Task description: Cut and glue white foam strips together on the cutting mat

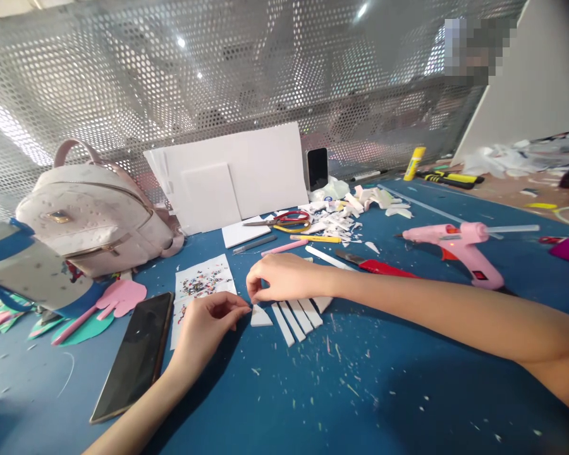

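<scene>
My left hand is closed in a pinch, its fingertips beside a small white foam-like piece on the blue table. What those fingers hold, if anything, is too small to make out. Reaching across from the right, my right hand pinches just above the same piece; its fingertips point down and any held thing is hidden. Several white strips lie side by side under and in front of my right hand. A white paper sheet scattered with tiny coloured beads lies behind my left hand.
A dark phone lies left of my left forearm, near a pink backpack. Behind my hands are scissors, pens and white scraps. To the right are a red-handled cutter and a pink glue gun.
</scene>
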The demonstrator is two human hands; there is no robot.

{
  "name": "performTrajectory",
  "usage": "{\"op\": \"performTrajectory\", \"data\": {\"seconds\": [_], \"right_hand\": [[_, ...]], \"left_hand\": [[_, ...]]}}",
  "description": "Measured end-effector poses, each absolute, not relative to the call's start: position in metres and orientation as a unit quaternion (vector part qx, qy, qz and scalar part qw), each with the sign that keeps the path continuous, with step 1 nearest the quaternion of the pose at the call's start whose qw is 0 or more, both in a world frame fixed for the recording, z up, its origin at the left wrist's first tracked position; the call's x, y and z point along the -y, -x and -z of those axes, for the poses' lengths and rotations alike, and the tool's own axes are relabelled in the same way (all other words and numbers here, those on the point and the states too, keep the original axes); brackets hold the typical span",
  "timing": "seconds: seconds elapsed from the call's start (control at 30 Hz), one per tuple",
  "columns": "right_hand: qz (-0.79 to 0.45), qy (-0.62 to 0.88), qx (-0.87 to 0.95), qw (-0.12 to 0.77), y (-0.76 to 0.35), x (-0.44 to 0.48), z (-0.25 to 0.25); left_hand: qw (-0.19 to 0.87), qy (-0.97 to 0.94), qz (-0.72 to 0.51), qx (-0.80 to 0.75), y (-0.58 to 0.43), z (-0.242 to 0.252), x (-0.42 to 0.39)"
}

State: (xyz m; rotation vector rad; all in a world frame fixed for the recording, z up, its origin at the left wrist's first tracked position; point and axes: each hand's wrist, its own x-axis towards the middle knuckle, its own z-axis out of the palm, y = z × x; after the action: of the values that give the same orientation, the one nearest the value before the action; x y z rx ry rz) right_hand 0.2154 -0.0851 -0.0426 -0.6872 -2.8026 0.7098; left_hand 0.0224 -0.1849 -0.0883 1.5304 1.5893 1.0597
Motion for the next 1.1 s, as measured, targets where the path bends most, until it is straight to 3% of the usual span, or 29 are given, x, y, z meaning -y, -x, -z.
{"op": "performTrajectory", "data": {"seconds": [1.1], "right_hand": [[-0.202,0.097,0.973,0.046,-0.219,0.066,0.04]], "left_hand": [[0.249,-0.678,-0.29,-0.628,-0.025,0.093,0.184]]}}
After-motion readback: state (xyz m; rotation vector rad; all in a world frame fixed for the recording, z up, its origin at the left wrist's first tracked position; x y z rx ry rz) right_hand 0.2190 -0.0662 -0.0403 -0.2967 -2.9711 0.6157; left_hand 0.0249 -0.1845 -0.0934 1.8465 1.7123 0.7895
